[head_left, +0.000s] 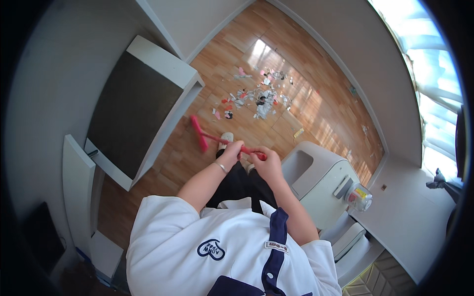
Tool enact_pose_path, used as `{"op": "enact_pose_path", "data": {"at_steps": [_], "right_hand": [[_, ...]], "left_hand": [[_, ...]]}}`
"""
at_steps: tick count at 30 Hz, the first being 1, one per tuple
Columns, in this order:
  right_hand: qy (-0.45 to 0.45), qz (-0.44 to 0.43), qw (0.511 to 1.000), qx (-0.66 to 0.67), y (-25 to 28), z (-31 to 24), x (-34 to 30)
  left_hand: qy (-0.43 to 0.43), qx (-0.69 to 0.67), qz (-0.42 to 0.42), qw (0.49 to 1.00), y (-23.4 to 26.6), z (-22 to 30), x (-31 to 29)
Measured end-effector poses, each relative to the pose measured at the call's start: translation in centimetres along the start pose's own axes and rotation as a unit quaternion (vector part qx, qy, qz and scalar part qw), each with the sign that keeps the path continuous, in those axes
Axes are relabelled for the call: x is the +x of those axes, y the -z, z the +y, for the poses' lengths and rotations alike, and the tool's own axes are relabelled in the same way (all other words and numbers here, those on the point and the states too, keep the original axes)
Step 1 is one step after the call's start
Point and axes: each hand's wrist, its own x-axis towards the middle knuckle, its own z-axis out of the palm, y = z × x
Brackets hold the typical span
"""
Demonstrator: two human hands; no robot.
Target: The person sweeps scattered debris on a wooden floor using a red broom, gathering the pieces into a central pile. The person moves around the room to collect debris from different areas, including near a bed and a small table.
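Both my hands are wrapped round the handle of a pinkish-red broom (199, 134). My left hand (231, 155), with a bangle at its wrist, grips the handle further down, nearer the broom head. Close beside it, my right hand (267, 164) holds the handle near its top end. The broom head is down by the wood-look floor, left of my feet. Ahead of it lies a scattered heap of litter (264, 98): torn white, grey, pink, red and black scraps.
To the left stands a white cabinet (165, 67) with a dark top panel. A bulky cream-coloured machine (323, 170) is close on my right, with a clear plastic container (359, 197) on it. A loose yellowish scrap (298, 132) and other bits lie toward the right wall. Curtained windows (429, 69) are at the far right.
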Motion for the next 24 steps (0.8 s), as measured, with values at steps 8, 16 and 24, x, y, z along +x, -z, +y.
{"op": "enact_pose_path", "data": {"at_steps": [8, 16, 24], "right_hand": [[0.024, 0.137, 0.985, -0.103, 3.4, -1.8, -3.3], [0.011, 0.269, 0.963, -0.003, 2.8, 7.0, -15.3], [-0.113, 0.45, 0.873, 0.154, 4.7, 16.3, -35.5]], "left_hand": [[-0.026, 0.087, -0.129, 0.988, -8.2, 1.9, 0.7], [-0.087, 0.272, -0.171, 0.943, -10.6, -8.5, -1.9], [0.071, 0.43, -0.163, 0.885, -10.5, -28.8, -12.9]]}}
